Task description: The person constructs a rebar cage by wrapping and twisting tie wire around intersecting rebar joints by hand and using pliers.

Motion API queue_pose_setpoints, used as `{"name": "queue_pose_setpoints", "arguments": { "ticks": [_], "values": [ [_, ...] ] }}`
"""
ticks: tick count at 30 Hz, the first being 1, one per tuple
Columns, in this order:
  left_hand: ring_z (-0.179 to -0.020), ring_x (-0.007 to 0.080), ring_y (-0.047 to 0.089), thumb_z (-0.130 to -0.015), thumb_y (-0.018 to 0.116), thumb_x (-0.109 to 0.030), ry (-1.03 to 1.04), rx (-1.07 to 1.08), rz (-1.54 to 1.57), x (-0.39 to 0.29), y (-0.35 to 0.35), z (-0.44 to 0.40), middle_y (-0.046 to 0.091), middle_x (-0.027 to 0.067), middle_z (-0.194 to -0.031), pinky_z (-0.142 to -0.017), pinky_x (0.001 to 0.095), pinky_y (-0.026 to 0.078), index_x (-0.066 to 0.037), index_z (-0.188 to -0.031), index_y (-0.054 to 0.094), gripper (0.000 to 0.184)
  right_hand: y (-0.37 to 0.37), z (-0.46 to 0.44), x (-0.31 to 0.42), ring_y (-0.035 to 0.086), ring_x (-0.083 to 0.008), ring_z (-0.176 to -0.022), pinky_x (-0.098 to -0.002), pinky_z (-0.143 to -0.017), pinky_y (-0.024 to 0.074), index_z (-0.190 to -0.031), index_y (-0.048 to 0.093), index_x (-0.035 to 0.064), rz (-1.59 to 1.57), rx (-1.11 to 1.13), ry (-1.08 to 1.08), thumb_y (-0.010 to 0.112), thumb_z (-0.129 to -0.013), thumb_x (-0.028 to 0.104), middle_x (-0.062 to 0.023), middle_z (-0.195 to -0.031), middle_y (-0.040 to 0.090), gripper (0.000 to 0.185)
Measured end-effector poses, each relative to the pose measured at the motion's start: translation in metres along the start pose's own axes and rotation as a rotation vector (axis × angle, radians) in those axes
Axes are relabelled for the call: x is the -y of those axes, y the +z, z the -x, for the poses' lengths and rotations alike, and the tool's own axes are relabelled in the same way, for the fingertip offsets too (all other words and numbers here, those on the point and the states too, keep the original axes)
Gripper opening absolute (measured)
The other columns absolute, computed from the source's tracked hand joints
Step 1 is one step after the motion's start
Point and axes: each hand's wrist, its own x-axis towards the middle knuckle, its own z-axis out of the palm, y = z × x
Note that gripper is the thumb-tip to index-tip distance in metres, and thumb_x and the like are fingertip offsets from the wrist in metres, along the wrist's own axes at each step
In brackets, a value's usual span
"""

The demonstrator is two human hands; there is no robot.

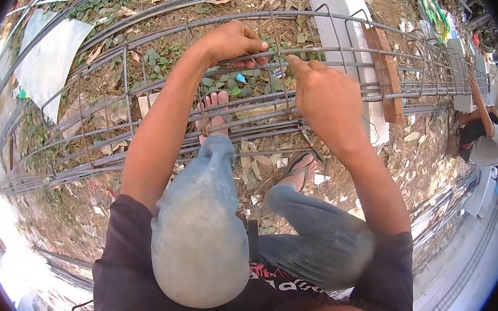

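Note:
A long rebar cage (159, 79) of thin steel bars and bent stirrups stretches across in front of me. My left hand (230, 43) is at one of its upper bars, fingers curled above and below the bar. To its right, my right hand (328, 102) is closed except for the index finger, which reaches to the same bar near an upright stirrup (279, 64). Whatever lies under its curled fingers is hidden. Just below that hand, a pair of pincers (310, 135) shows by the lower bars; I cannot tell what supports it.
A concrete post (333, 6) and a wooden block (385, 72) are under the cage at right. Another person (487, 134) crouches at its far right end. My sandalled feet (302, 168) are beside and beneath the bars. A pale sheet (54, 57) lies at upper left.

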Motion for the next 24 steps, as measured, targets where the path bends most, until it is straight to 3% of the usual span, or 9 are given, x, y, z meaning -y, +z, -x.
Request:
{"name": "queue_pose_setpoints", "arguments": {
  "ticks": [4, 6, 11, 12, 15, 18, 21, 24],
  "values": [
    [-0.071, 0.012, 0.069, -0.094, 0.078, -0.03, 0.001, -0.054, 0.137, 0.004, 0.007, -0.008, 0.078, 0.0081, -0.091, -0.064, 0.0271, 0.055, -0.001, -0.102, 0.076, 0.03, 0.011, 0.006, 0.007, 0.076, -0.028, -0.084, -0.0411, -0.069, 0.0607, -0.12, 0.071, 0.0061, 0.013, 0.028, -0.029, 0.058, -0.092, 0.009, -0.0113, -0.092, 0.074, 0.031],
    [-0.072, 0.0121, 0.069, -0.092, 0.08, -0.029, 0.025, -0.107, 0.147, 0.007, 0.009, -0.013, 0.078, 0.008, -0.091, -0.066, 0.0279, 0.054, -0.001, -0.1, 0.076, 0.029, 0.016, 0.005, 0.005, 0.074, -0.0324, -0.078, -0.0445, -0.068, 0.0588, -0.124, 0.072, 0.0097, -0.012, 0.015, -0.019, 0.059, -0.092, 0.011, -0.0115, -0.093, 0.074, 0.035],
    [-0.074, 0.0126, 0.069, -0.09, 0.08, -0.025, 0.197, -0.387, -0.147, 0.0, 0.028, -0.004, 0.076, 0.0077, -0.082, -0.071, 0.0309, 0.053, -0.001, -0.096, 0.076, 0.025, 0.014, 0.0, -0.001, 0.072, -0.0375, -0.075, -0.0481, -0.068, 0.0569, -0.131, 0.07, 0.0099, -0.117, 0.042, 0.071, 0.063, -0.094, 0.017, -0.0157, -0.087, 0.074, 0.038],
    [-0.083, 0.0237, 0.072, -0.09, 0.076, -0.022, 0.256, -0.436, -0.228, -0.004, 0.034, 0.006, 0.076, 0.0108, -0.089, -0.076, 0.0382, 0.056, -0.002, -0.096, 0.075, 0.021, 0.008, -0.003, 0.001, 0.071, -0.0387, -0.075, -0.0489, -0.069, 0.0565, -0.132, 0.069, 0.0093, -0.147, 0.098, 0.142, 0.063, -0.094, 0.018, -0.0171, -0.085, 0.074, 0.039],
    [-0.095, 0.03, 0.068, -0.091, 0.074, -0.02, 0.616, -0.675, -0.413, 0.012, 0.049, 0.005, 0.072, 0.0107, -0.098, -0.085, 0.043, 0.054, -0.002, -0.099, 0.069, 0.02, 0.017, -0.013, -0.009, 0.07, -0.0426, -0.078, -0.0515, -0.073, 0.0554, -0.135, 0.066, 0.0075, -0.322, 0.161, 0.204, 0.065, -0.095, 0.021, -0.0207, -0.08, 0.071, 0.042],
    [-0.112, 0.032, 0.062, -0.093, 0.07, -0.013, 0.813, -0.705, -0.563, 0.009, 0.046, 0.006, 0.066, 0.0121, -0.114, -0.093, 0.0426, 0.053, -0.004, -0.107, 0.068, 0.017, 0.019, -0.02, -0.012, 0.07, -0.0472, -0.088, -0.0561, -0.079, 0.0558, -0.131, 0.065, 0.0026, -0.42, 0.228, 0.163, 0.064, -0.096, 0.022, -0.0254, -0.089, 0.072, 0.041],
    [-0.111, 0.0315, 0.062, -0.093, 0.071, -0.015, 0.719, -0.565, -0.535, 0.005, 0.041, 0.008, 0.068, 0.0103, -0.11, -0.098, 0.0434, 0.05, -0.006, -0.108, 0.068, 0.017, 0.018, -0.022, -0.01, 0.071, -0.0482, -0.091, -0.058, -0.082, 0.0562, -0.125, 0.068, 0.0019, -0.421, 0.229, 0.146, 0.063, -0.096, 0.022, -0.0268, -0.094, 0.074, 0.036],
    [-0.109, 0.032, 0.064, -0.093, 0.072, -0.015, 0.727, -0.508, -0.558, 0.006, 0.034, 0.004, 0.068, 0.0112, -0.107, -0.094, 0.0441, 0.052, -0.007, -0.107, 0.068, 0.017, 0.023, -0.023, -0.013, 0.07, -0.0455, -0.089, -0.0551, -0.08, 0.055, -0.12, 0.073, 0.0061, -0.362, 0.193, 0.125, 0.065, -0.096, 0.021, -0.0243, -0.088, 0.072, 0.03]
  ]
}}
